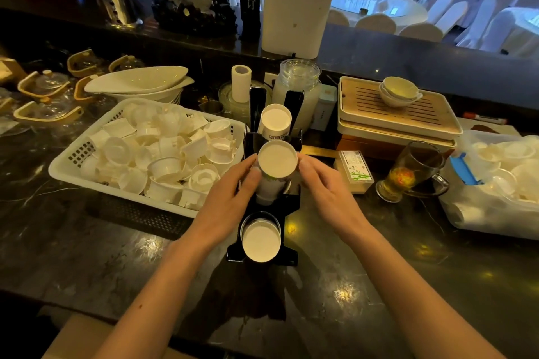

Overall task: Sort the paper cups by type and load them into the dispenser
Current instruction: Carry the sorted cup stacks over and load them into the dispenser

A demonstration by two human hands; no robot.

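The cup stack (277, 161) stands upright between the fingers in the dispenser (292, 207): left hand (230, 189) curls round it, right hand (326, 183) touches it, fingers straight.

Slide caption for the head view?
Left hand grips the middle cup stack in the black dispenser, right hand alongside.

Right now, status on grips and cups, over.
Left grip holds middle cup stack; right grip touches it. Other two dispenser slots loaded. Nothing blocking.

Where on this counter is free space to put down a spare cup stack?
Bare counter lies in front of the basket, left of the dispenser, and again between dispenser and bin, in front of the mug. Behind is crowded. The left hand grips the cups.
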